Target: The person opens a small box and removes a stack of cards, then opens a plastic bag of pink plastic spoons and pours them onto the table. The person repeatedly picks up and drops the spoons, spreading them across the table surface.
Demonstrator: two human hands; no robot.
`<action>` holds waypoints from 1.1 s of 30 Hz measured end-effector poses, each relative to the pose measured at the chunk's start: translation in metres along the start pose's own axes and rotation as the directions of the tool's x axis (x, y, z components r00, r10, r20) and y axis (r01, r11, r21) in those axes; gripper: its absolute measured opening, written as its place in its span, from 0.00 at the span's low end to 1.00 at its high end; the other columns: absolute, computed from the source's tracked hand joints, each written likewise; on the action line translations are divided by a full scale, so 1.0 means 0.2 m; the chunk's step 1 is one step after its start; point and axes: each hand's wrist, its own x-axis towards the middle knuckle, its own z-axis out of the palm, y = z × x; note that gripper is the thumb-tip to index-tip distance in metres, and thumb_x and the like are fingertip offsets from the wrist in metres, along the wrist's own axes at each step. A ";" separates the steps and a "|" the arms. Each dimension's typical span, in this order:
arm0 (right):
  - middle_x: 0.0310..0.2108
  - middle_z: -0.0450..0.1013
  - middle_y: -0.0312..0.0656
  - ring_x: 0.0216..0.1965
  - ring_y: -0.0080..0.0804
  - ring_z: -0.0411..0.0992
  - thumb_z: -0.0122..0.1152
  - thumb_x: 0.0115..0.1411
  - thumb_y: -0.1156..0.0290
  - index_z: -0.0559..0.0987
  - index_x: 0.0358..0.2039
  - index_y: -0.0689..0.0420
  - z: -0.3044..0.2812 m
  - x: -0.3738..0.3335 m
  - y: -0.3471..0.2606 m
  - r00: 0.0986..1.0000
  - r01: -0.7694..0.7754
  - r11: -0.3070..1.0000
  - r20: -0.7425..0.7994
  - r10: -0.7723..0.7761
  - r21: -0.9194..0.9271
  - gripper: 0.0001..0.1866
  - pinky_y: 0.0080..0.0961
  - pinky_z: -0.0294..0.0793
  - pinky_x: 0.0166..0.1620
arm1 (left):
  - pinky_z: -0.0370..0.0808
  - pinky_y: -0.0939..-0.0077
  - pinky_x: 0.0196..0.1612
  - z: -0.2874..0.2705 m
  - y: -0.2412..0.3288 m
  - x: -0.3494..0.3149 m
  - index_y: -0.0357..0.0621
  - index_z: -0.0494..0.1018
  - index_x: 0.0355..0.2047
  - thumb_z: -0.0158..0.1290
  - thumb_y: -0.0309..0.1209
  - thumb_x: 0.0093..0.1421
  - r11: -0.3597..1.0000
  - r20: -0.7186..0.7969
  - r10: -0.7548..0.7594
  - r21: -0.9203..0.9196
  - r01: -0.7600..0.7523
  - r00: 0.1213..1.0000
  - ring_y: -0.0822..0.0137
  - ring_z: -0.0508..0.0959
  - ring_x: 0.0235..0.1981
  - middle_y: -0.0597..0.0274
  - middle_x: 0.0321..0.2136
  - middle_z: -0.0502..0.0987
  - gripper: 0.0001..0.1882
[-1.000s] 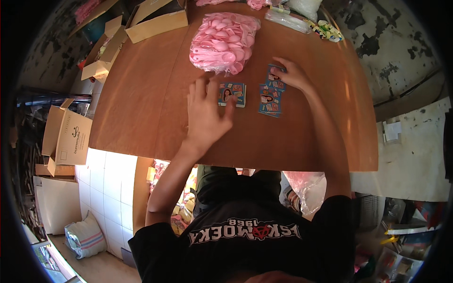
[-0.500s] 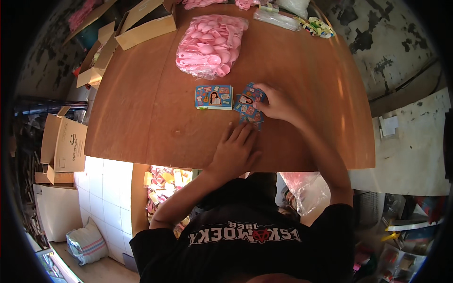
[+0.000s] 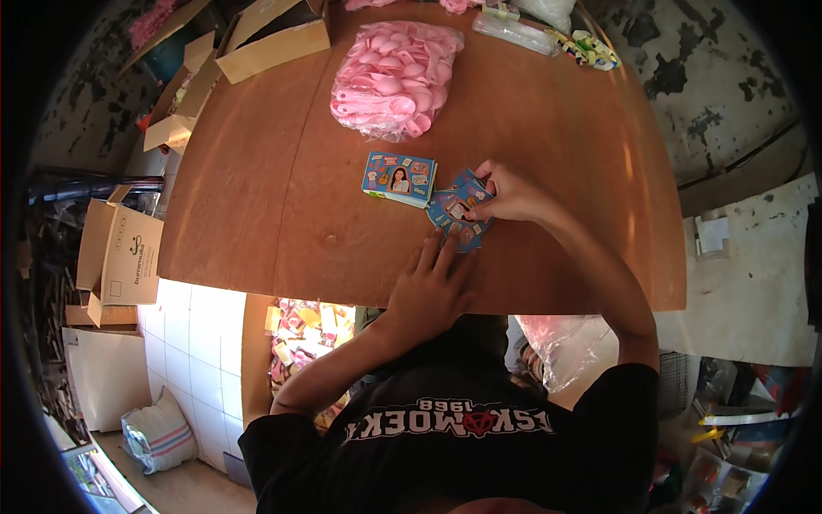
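Spoons (image 3: 396, 77) fill a clear bag (image 3: 374, 134) beyond the blue cards (image 3: 447, 207).

Free room left of card stack (image 3: 399, 178), spoon bag (image 3: 397, 79) a barrier behind

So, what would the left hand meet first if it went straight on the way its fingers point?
For the left hand, likely the fanned blue cards right at its fingertips; whether they touch is hard to tell.

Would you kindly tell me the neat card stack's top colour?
The neat card stack is mainly blue, clearest in the head view.
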 end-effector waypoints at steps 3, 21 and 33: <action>0.40 0.76 0.46 0.41 0.33 0.75 0.80 0.46 0.67 0.72 0.52 0.65 0.02 0.00 0.03 0.999 -0.041 0.997 0.008 0.041 0.064 0.35 0.29 0.75 0.46 | 0.64 0.44 0.64 0.00 0.00 -0.01 0.43 0.69 0.61 0.56 0.45 0.62 1.000 0.018 0.007 -0.004 -0.007 1.000 0.35 0.61 0.65 0.37 0.65 0.59 0.31; 0.29 0.77 0.37 0.31 0.23 0.75 0.74 0.53 0.68 0.78 0.42 0.63 0.09 0.03 0.05 0.998 -0.064 0.962 0.045 0.054 0.266 0.19 0.23 0.76 0.36 | 0.57 0.44 0.68 0.02 -0.01 -0.03 0.42 0.65 0.64 0.52 0.45 0.64 1.000 -0.003 0.018 -0.005 -0.019 1.000 0.35 0.58 0.68 0.37 0.67 0.56 0.32; 0.34 0.78 0.41 0.34 0.25 0.76 0.74 0.54 0.65 0.77 0.43 0.62 0.07 0.05 0.00 0.999 0.002 0.967 -0.052 0.011 0.255 0.22 0.26 0.77 0.37 | 0.54 0.43 0.69 0.02 -0.02 -0.03 0.40 0.65 0.64 0.52 0.45 0.64 0.999 0.018 0.035 -0.003 -0.035 0.999 0.35 0.58 0.67 0.37 0.67 0.56 0.32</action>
